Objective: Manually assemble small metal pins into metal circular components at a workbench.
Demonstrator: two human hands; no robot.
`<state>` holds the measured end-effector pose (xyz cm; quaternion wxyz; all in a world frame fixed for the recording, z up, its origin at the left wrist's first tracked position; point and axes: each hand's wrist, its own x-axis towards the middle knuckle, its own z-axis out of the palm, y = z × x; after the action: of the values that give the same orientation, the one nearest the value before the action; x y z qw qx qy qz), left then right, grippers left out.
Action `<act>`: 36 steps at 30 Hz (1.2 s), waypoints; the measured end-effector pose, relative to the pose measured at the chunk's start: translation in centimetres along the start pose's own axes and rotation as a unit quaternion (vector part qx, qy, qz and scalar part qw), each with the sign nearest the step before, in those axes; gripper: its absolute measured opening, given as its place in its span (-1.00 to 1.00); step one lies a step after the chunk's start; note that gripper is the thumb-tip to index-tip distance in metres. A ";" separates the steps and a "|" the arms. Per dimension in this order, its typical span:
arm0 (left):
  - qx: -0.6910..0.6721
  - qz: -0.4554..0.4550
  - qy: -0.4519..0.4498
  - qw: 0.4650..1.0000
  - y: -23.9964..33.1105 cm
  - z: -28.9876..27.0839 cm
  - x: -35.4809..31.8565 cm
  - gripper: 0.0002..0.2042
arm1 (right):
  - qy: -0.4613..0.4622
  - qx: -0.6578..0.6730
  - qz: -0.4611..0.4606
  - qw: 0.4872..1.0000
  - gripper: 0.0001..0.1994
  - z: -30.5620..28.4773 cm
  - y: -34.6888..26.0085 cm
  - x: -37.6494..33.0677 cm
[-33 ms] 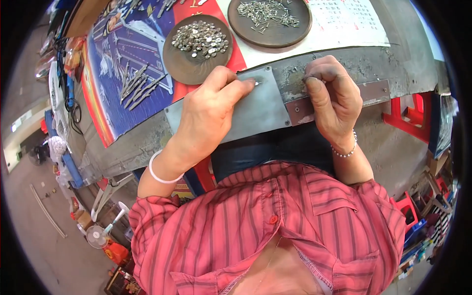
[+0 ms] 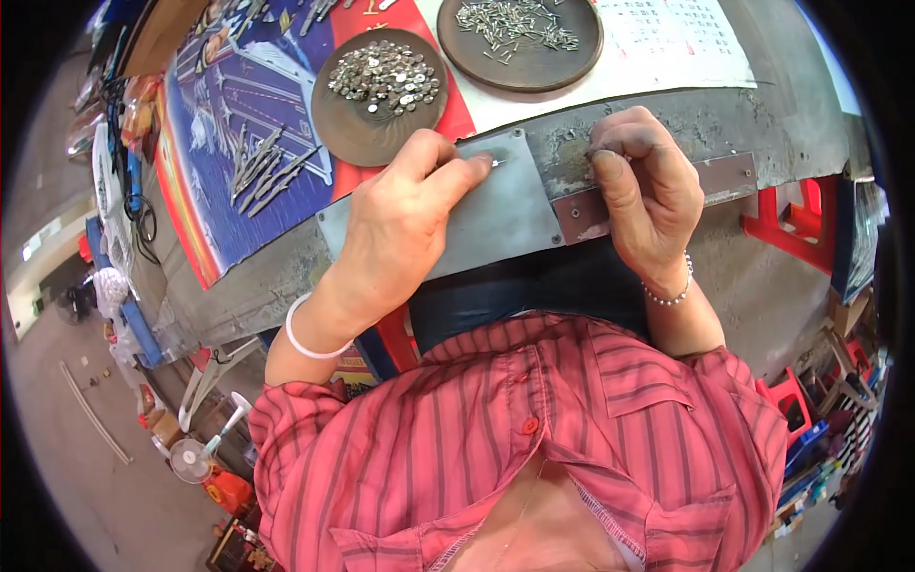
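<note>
Right at the near edge of the bench, one grey metal plate lies flat, and the left hand rests on it, thumb and forefinger pinched together on one small thin pin whose tip lies on the plate; the right hand sits just beside it to the right, fingers curled and closed on something too small to tell, its knuckles over one brownish metal strip fixed along the bench edge; the two hands are apart, with the plate's right end between them; a white bangle circles the left wrist and a bead bracelet the right one. Beyond the left hand stand two round dark dishes; the nearer dish holds a heap of small shiny round pieces, too many to count, and the farther dish holds a scatter of thin pins, likewise too many to count. Both dishes sit on a printed sheet of blue, red and white that covers the bench top; on its blue part, to the left, lies a loose cluster of slim grey metal tools, roughly a dozen. Below, the person's red striped shirt fills the foreground.
</note>
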<state>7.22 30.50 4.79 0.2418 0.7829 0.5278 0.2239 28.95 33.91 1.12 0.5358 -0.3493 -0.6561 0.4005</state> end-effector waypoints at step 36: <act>0.097 -0.007 -0.012 0.995 -0.5 -1.8 -3.0 -0.73 | -0.017 -0.075 0.008 0.997 -0.85 0.2 -0.9 0.2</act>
<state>4.78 28.16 5.61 0.1724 0.8016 0.5496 0.1601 28.64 33.67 2.00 0.4935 -0.3871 -0.6903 0.3607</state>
